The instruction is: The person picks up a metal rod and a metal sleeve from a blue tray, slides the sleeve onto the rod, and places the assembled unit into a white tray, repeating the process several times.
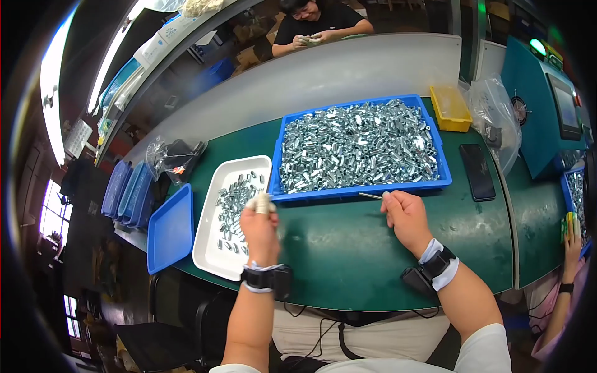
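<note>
My right hand (407, 219) is closed in a pinch on a thin metal rod (370, 196), which points left along the front edge of the big blue tray (367, 191). That tray is heaped with small shiny metal sleeves (357, 146). Over the right rim of a white tray (210, 252) is my left hand (260, 230), slightly blurred, with pale coverings on its fingertips. Its fingers are curled together, and whatever they hold is hidden. Loose metal sleeves (231, 205) lie scattered in the white tray.
An empty blue tray (171, 230) lies at the left, near stacked blue bins (127, 193) and a plastic bag (174, 155). Right of the big tray are a yellow bin (451, 109), a phone (477, 172) and a green machine (541, 112). Other people sit across and at right.
</note>
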A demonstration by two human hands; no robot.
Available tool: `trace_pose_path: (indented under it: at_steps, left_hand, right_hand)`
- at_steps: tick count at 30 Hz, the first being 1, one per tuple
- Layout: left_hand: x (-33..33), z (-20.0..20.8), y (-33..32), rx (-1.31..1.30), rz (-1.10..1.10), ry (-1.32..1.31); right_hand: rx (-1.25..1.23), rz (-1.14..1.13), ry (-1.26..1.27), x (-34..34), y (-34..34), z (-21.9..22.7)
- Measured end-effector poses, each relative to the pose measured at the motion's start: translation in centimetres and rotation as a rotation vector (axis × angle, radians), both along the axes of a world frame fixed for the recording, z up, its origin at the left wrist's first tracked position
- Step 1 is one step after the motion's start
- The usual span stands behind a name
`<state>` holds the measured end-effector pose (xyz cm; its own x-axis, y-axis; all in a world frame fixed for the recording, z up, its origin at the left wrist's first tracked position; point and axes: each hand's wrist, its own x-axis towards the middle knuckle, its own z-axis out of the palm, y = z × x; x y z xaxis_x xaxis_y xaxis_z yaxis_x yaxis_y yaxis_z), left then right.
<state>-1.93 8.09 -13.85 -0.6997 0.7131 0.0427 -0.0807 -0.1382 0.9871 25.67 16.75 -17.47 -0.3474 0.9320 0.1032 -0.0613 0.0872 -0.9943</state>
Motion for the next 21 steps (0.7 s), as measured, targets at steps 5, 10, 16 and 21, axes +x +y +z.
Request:
trace_pose_path:
  at_steps: [5, 10, 16, 21]
  left_hand:
    - [-1.6, 0.2, -0.7, 0.009, 0.25, 0.046]
    - [1.4, 0.8, 2.4, 0.013, 0.041, 0.144]
    - [6.0, 1.8, 7.9, -0.195, -0.259, 0.476]
    - [5.1, 0.4, 13.8, -0.202, -0.119, 1.228]
  right_hand:
    - [-0.008, 0.023, -0.031, -0.1, -0.4, -0.2]
    - [0.028, 0.005, -0.053, -0.2, 0.2, -0.6]
    - [0.056, 0.041, -0.052, -0.6, 0.6, -1.6]
    - [-0.047, 0.068, 0.022, -0.3, 0.3, -0.9]
